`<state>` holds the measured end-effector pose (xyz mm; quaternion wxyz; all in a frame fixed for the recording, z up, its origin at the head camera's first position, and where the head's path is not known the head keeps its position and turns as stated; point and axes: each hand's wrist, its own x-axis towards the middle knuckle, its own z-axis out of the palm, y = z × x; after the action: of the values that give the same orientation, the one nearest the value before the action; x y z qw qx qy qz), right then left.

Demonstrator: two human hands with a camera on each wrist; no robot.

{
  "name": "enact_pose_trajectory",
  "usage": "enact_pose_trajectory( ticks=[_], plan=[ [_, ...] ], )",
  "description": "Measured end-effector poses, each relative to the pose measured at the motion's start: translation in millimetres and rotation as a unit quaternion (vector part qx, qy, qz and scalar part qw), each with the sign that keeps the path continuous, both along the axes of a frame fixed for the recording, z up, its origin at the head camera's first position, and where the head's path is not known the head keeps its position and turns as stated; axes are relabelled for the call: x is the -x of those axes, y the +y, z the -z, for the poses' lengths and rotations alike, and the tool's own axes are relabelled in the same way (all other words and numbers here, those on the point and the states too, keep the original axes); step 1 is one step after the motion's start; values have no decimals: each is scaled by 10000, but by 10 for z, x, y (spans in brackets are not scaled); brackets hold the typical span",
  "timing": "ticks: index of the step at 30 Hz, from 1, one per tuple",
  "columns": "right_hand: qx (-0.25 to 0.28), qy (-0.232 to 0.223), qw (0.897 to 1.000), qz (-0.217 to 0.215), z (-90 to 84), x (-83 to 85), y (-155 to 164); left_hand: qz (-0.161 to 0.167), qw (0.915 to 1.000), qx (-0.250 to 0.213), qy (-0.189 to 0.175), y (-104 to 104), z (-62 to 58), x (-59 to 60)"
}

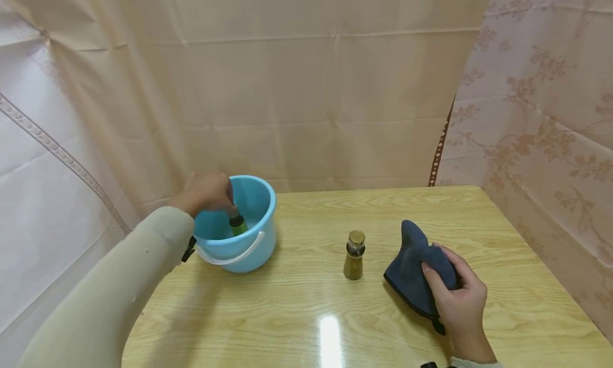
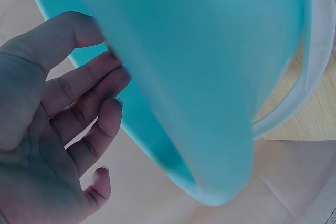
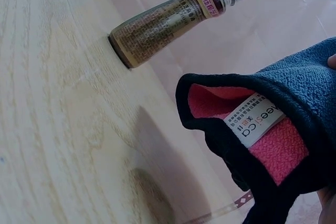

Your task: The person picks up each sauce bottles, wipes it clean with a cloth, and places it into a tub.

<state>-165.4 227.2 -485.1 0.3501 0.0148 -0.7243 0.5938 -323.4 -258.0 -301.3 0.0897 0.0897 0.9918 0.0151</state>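
Observation:
My left hand (image 1: 206,193) reaches over the back rim of a light blue bucket (image 1: 251,251) and pinches the black cap of a green bottle (image 1: 238,225) standing inside it. In the left wrist view the other fingers (image 2: 89,82) lie loosely straight outside the bucket's wall (image 2: 210,77), and the bottle is hidden. My right hand (image 1: 460,299) rests on the table, fingers curled over a dark blue fleece cloth (image 1: 414,261) with a pink lining (image 3: 278,145). A small brown bottle (image 1: 354,255) with a gold cap stands between bucket and cloth.
The wooden table (image 1: 297,315) is backed by a beige curtain (image 1: 311,91), and a flowered curtain (image 1: 551,118) runs along its right side. The bucket's white handle (image 1: 230,257) hangs down at its front. The bucket stands near the table's left edge.

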Motion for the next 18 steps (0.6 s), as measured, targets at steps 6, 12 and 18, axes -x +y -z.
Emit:
enact_pose_trajectory(
  ticks=[6, 12, 18],
  plan=[
    [-1, -27, 10000, 50, -13, -10, -4, 42, 10000, 34, 51, -1, 35, 17],
    [-42, -66, 9999, 84, -13, -13, -12, -4, 10000, -66, -9, -7, 40, 13],
    [-32, 7, 10000, 56, -19, -13, -23, -8, 9997, -212, 88, -6, -38, -1]
  ],
)
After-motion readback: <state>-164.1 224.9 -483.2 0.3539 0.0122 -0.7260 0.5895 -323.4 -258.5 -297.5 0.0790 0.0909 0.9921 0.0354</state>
